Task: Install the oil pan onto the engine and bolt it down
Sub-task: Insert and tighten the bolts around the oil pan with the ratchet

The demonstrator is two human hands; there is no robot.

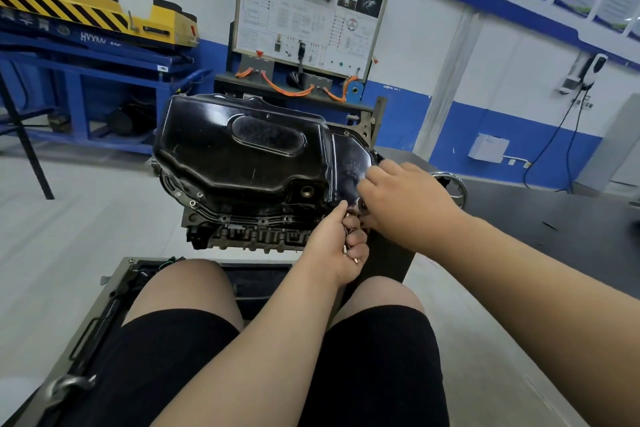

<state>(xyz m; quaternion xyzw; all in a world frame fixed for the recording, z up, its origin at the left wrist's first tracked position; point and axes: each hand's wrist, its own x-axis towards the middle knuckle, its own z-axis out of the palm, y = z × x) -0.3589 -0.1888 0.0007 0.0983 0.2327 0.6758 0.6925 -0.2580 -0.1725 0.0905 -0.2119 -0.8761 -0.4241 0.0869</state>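
Black glossy oil pan (242, 152) on engine (249, 237), L hand (332, 250) grips bolts (356, 259).

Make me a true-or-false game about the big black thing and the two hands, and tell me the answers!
1. The oil pan sits on top of the engine. True.
2. The left hand holds small bolts. True.
3. The right hand grips a wrench. False: no tool shows, and its fingers are at the oil pan's edge.
4. The oil pan is bright yellow. False: it is shiny black.
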